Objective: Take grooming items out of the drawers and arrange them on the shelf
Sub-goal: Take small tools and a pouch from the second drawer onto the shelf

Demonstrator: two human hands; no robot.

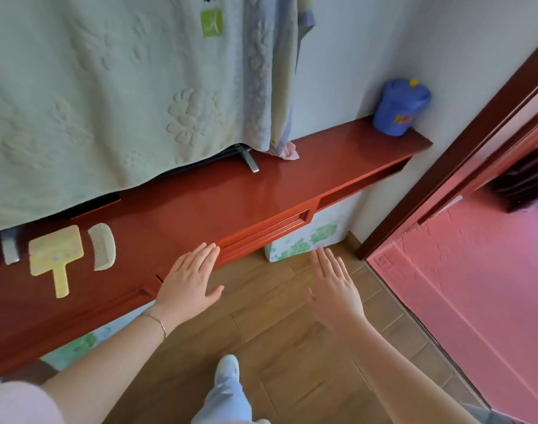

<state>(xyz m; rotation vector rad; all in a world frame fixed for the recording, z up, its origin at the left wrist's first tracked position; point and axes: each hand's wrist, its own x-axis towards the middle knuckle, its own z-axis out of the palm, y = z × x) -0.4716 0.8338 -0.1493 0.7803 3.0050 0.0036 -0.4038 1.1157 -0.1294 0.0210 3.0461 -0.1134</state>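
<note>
A long red wooden shelf (246, 191) runs along the wall, with shut drawers (261, 232) in its front. On its left part lie a yellow paddle hairbrush (55, 255) and, just to its right, a pale curved comb (102, 246). My left hand (189, 278) is flat with fingers spread, its fingertips at the shelf's front edge beside a drawer. My right hand (335, 286) hovers open over the floor, below the drawer and apart from it. Both hands hold nothing.
A covered screen under a pale towel (108, 102) stands on the shelf, its metal foot (251, 162) showing. A blue lidded cup (399, 107) sits at the far right end. A floral box (301, 240) stands under the shelf. A pink door (476, 270) is at right.
</note>
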